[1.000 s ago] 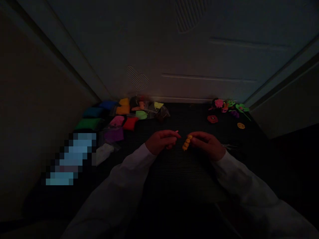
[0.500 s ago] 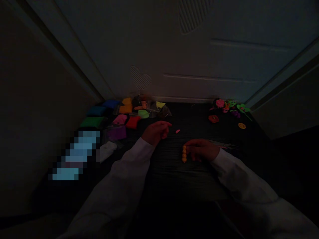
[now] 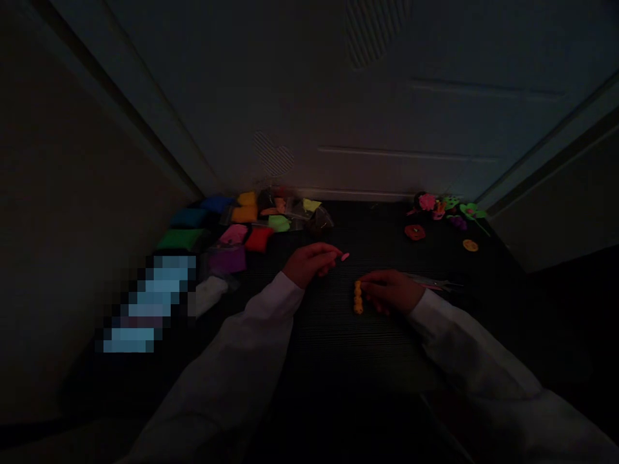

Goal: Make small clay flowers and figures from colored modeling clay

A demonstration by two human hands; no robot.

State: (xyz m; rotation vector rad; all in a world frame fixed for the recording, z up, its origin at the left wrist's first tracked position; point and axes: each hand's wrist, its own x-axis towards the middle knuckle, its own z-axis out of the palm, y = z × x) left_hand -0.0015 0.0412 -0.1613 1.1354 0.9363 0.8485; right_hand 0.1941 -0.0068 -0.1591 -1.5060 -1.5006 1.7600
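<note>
The room is dim. My left hand (image 3: pixel 313 263) reaches over the dark table, index finger stretched out to the end of a small pink clay piece (image 3: pixel 345 256). Its thumb is a little apart from the piece, and the piece lies on the table. Between the thumb and fingers of my right hand (image 3: pixel 391 290) is an orange clay caterpillar-like strip of several joined balls (image 3: pixel 358 298), held upright. Beside the right hand, partly hidden behind it, lie scissors (image 3: pixel 438 284).
Bags of coloured clay, including a red one (image 3: pixel 259 239) and a purple one (image 3: pixel 227 259), crowd the left. At the back right are a pink clay flower (image 3: pixel 426 202), a red clay piece (image 3: pixel 414 232) and a yellow disc (image 3: pixel 470 245). A white door (image 3: pixel 300 84) stands behind.
My left hand has moved right and slightly down, its index fingertip now at the pink piece. My right hand keeps its hold on the orange strip, nearly still.
</note>
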